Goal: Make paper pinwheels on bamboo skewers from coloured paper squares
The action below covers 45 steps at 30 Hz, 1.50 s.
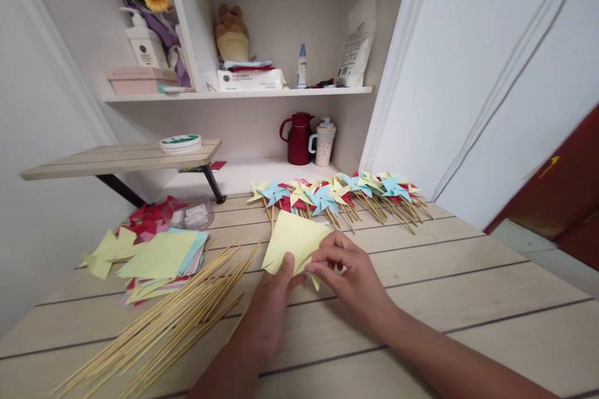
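Both hands, left hand (pixel 271 299) and right hand (pixel 349 271), pinch yellow paper square (pixel 292 240); clear tub (pixel 189 216) left of it holds maybe small packets.

Single head-worn view, looking forward and down from just above the pale wooden plank table (pixel 468 299); both forearms enter from the lower edge, close to the lens; the white recessed wall shelf (pixel 238 94) lies farther off, facing the camera.

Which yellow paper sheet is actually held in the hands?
The folded yellow sheet at centre, pinched by left hand and right hand; the others lie stacked left.
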{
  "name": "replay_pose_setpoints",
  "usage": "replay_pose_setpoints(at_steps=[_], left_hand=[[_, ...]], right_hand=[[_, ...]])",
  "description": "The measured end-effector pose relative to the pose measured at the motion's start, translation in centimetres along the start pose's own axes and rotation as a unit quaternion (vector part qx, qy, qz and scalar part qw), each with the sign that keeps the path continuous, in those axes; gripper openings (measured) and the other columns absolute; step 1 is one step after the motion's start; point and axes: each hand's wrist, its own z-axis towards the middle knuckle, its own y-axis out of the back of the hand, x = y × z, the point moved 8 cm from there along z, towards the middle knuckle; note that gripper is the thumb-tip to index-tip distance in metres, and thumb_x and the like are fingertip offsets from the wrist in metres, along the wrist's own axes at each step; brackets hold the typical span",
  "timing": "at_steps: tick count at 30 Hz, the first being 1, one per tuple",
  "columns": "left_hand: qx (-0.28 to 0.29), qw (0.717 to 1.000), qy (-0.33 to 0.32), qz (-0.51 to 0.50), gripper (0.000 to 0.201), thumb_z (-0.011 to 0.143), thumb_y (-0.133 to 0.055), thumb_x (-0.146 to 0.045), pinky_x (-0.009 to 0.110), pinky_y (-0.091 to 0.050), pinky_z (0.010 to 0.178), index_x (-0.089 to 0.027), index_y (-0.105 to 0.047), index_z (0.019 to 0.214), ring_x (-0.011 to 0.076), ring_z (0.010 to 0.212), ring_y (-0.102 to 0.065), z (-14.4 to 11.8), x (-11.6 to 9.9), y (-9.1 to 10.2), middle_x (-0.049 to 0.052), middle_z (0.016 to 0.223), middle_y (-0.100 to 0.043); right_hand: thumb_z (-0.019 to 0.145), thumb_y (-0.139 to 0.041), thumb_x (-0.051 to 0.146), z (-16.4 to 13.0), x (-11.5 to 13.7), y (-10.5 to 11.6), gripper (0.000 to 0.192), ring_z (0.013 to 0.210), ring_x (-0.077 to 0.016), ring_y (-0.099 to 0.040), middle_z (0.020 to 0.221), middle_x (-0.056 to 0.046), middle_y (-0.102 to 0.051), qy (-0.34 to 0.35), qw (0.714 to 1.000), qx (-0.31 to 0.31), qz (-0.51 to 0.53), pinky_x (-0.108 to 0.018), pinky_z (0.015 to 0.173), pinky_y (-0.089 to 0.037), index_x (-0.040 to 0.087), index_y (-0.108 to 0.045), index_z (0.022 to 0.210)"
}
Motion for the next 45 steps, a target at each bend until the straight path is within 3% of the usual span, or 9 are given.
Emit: replay_pose_setpoints(at_steps=[11,16,23,29,31,33,37,40,45], left_hand=[[-0.061,0.981,0.039,0.178,0.040,0.081,-0.062,-0.053,0.046,-0.037,0.105,-0.021,-0.077,0.098,0.0335,0.113,-0.060,-1.0,0.2,1.0,0.012,0.109,-0.073],[0.022,0.988,-0.012,0.155,0.030,0.078,-0.070,-0.038,0.041,-0.039,0.104,-0.024,-0.075,0.104,0.0291,0.109,-0.062,-0.8,-1.1,-1.0,0.007,0.106,-0.074],[0.003,0.969,-0.053,0.241,0.021,0.082,-0.063,-0.041,0.036,-0.040,0.098,-0.025,-0.077,0.083,0.0276,0.097,-0.063,-0.3,-1.0,0.3,0.006,0.095,-0.075],[0.083,0.929,-0.022,0.359,0.038,0.090,-0.047,-0.049,0.031,-0.042,0.082,-0.024,-0.069,0.073,0.0237,0.086,-0.059,-1.0,-0.4,-1.0,0.002,0.083,-0.070],[0.107,0.912,-0.016,0.396,0.040,0.092,-0.042,-0.048,0.029,-0.040,0.078,-0.023,-0.067,0.073,0.0220,0.083,-0.057,-1.2,-0.3,-1.6,0.000,0.080,-0.068],[0.122,0.907,-0.016,0.403,0.040,0.093,-0.041,-0.046,0.028,-0.039,0.077,-0.023,-0.065,0.071,0.0211,0.081,-0.056,-1.3,-0.4,-2.0,0.000,0.079,-0.066],[0.134,0.925,-0.021,0.355,0.039,0.092,-0.043,-0.045,0.030,-0.041,0.081,-0.022,-0.065,0.071,0.0229,0.085,-0.058,-1.3,-0.6,-2.4,0.003,0.085,-0.068],[0.125,0.950,-0.006,0.287,0.038,0.091,-0.046,-0.047,0.033,-0.044,0.086,-0.020,-0.068,0.076,0.0246,0.089,-0.060,-1.1,-0.3,-2.1,0.007,0.089,-0.070],[0.102,0.969,0.041,0.223,0.032,0.089,-0.054,-0.046,0.037,-0.043,0.094,-0.019,-0.069,0.078,0.0251,0.096,-0.061,-0.8,0.5,-1.1,0.008,0.097,-0.071]], right_hand=[[0.082,-0.069,0.023,0.0,0.8,0.8,0.006,0.076,-0.0177,-0.053,0.079,-0.003,-0.052,0.013,0.999,-0.030,-0.035,-0.031,0.066,-0.044,0.022,-0.071,0.076],[0.082,-0.069,0.025,0.1,0.5,0.7,0.009,0.076,-0.0183,-0.054,0.078,-0.003,-0.053,-0.006,0.999,-0.025,-0.025,-0.031,0.066,-0.044,0.022,-0.071,0.074],[0.083,-0.068,0.026,0.0,0.5,0.6,0.007,0.078,-0.0188,-0.055,0.080,-0.003,-0.053,-0.002,1.000,-0.018,-0.019,-0.032,0.068,-0.046,0.023,-0.071,0.077],[0.087,-0.062,0.034,1.2,0.8,3.4,0.024,0.114,-0.0265,-0.050,0.113,-0.008,-0.055,0.028,0.996,-0.070,-0.042,-0.042,0.099,-0.040,0.028,-0.068,0.109],[0.088,-0.059,0.042,1.6,0.0,3.8,0.033,0.120,-0.0276,-0.048,0.125,-0.007,-0.056,-0.019,0.999,-0.051,0.003,-0.044,0.103,-0.037,0.030,-0.064,0.119],[0.090,-0.052,0.053,1.7,-1.4,3.3,0.041,0.112,-0.0270,-0.056,0.124,-0.007,-0.062,-0.115,0.989,0.000,0.093,-0.042,0.094,-0.043,0.030,-0.061,0.124],[0.088,-0.041,0.069,0.6,-3.0,0.7,0.061,0.076,-0.0233,-0.067,0.093,-0.009,-0.073,-0.271,0.919,0.107,0.264,-0.033,0.065,-0.049,0.021,-0.067,0.116],[0.086,-0.041,0.072,0.3,-3.0,-0.2,0.066,0.074,-0.0231,-0.067,0.087,-0.009,-0.074,-0.290,0.894,0.137,0.313,-0.031,0.064,-0.049,0.017,-0.070,0.110],[0.085,-0.045,0.070,0.5,-3.2,0.2,0.063,0.081,-0.0225,-0.067,0.091,-0.010,-0.074,-0.283,0.897,0.128,0.314,-0.029,0.071,-0.050,0.014,-0.071,0.099]])
